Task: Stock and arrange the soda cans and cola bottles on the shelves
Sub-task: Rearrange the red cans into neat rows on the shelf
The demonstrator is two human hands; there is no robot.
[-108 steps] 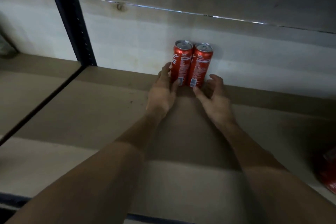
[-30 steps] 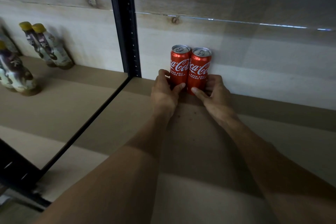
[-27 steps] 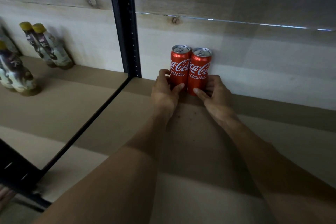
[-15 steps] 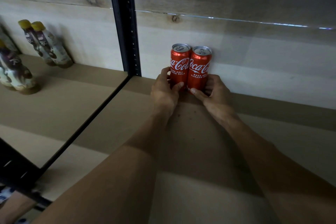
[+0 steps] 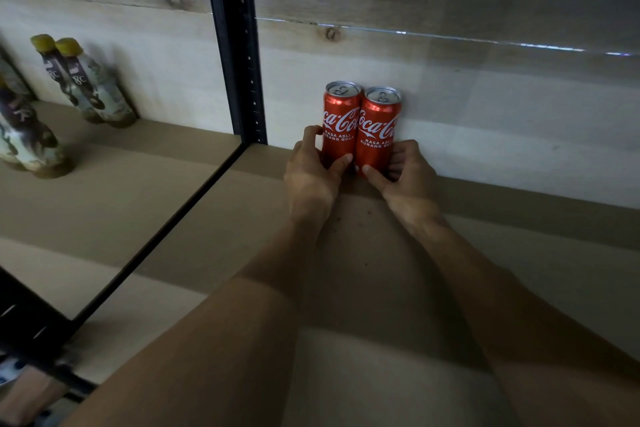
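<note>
Red Coca-Cola cans (image 5: 341, 121) are finally showing logos frontward, left hand (image 5: 311, 180) and right hand (image 5: 410, 180) each gripping one, so they're looking faced.

One head view is aimed forward and down, from close behind the left hand (image 5: 310, 180) and right hand (image 5: 409, 179), toward the soda cans (image 5: 376, 130).

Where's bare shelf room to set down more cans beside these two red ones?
Bare board lies right of the right can along the back wall, and between the left can and the black post. Crowded only at the cans, where the left hand and right hand grip them.
</note>
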